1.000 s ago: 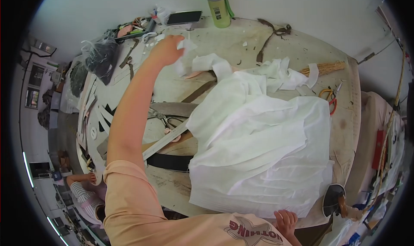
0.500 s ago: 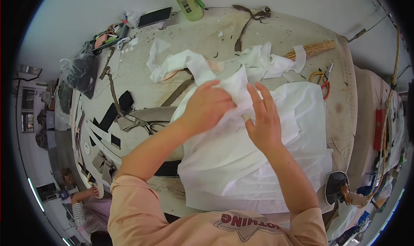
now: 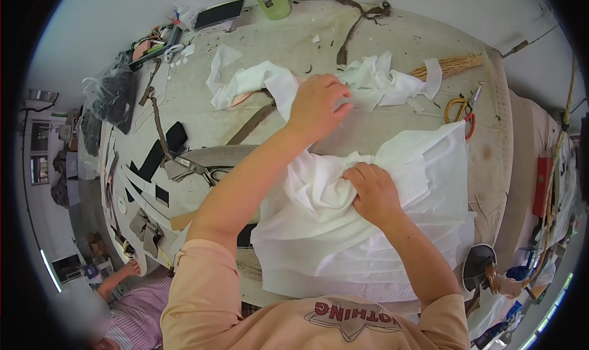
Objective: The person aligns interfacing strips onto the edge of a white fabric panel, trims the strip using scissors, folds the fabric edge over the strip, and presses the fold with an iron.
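A large white cloth (image 3: pixel 362 246) lies in layers across the near part of the table, its upper edge bunched into folds. My right hand (image 3: pixel 375 193) is closed on that bunched edge, fingers pressed into the folds. Farther up, my left hand (image 3: pixel 319 104) hovers with thumb and fingers apart, and nothing shows between them. It is between two crumpled white fabric strips, one on the left (image 3: pixel 264 77) and one on the right (image 3: pixel 380 80). The left strip partly covers a peach-coloured piece.
Large metal shears (image 3: pixel 196 169) lie left of the cloth. Scissors with orange and red handles (image 3: pixel 463 114) and a straw brush (image 3: pixel 451 68) are at the right. A green bottle (image 3: pixel 270 0) stands at the back. At lower left is another person (image 3: pixel 138 307) in a striped top.
My left hand has moved up and away from the cloth. My right hand has come down and gripped the cloth, whose upper edge is now drawn nearer and bunched.
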The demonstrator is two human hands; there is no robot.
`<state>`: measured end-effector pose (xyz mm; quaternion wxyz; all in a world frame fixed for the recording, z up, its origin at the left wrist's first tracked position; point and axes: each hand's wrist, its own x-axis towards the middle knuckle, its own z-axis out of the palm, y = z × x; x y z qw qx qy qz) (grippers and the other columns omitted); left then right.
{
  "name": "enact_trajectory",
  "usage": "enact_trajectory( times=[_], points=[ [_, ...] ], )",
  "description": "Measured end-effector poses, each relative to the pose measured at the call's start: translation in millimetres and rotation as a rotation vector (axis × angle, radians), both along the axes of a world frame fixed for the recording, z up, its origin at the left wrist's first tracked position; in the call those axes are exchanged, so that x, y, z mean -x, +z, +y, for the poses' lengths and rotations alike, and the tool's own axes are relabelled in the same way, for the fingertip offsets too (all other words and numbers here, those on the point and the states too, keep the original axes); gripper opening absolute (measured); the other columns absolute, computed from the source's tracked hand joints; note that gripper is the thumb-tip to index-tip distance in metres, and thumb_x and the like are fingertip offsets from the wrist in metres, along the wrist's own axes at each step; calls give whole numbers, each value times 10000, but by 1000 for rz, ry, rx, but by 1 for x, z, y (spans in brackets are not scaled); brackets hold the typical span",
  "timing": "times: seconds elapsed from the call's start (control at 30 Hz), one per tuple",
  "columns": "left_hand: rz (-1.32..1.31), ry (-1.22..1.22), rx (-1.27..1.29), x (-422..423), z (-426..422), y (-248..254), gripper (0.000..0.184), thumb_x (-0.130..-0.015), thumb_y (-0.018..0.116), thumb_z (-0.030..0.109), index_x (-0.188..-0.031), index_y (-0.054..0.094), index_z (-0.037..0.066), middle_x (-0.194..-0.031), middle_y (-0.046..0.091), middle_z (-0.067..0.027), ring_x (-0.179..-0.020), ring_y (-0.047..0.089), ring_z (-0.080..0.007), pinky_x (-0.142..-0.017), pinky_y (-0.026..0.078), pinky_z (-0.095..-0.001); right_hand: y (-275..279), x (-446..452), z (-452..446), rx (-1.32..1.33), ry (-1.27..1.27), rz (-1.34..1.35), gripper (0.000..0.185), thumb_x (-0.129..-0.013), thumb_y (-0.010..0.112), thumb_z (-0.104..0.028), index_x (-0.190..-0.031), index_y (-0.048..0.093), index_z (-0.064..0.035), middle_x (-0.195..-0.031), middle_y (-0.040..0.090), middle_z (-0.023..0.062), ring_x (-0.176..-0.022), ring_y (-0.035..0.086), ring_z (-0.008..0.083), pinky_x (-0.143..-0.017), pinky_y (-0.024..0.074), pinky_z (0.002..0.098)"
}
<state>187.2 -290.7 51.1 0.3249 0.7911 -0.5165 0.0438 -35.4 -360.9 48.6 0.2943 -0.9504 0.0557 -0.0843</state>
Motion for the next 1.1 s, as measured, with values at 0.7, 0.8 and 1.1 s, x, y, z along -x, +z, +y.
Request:
enact_trajectory(
  times=[0.7, 0.8, 1.1],
  points=[
    [-187, 62, -23, -13, -53, -20, 156, -857, 677, 194, -970, 693, 90, -940, 689, -64, -879, 644, -238, -832, 493, -337, 12, 2, 2, -108, -76, 113, 326, -726, 594, 46, -1010, 629, -109, -1046, 600, 57, -1003, 585, 295, -844, 490, 412],
    [589, 126, 153, -27, -46, 22, 173, -873, 687, 223, -960, 678, 74, -979, 687, -61, -875, 651, -227, -816, 518, -357, 14, 8, -1, -137, -81, 112, 346, -730, 591, 48, -1038, 630, -106, -1065, 600, 59, -1012, 588, 295, -833, 495, 411],
    [1361, -155, 593, -46, 37, 199, 217, -1023, 499, 208, -1154, 566, 49, -1154, 665, -114, -1012, 657, -213, -912, 533, -361, 71, -12, -9, -315, -129, 66, 474, -797, 598, -4, -1256, 580, -121, -1244, 544, 106, -1050, 601, 263, -860, 508, 367]
  ],
)
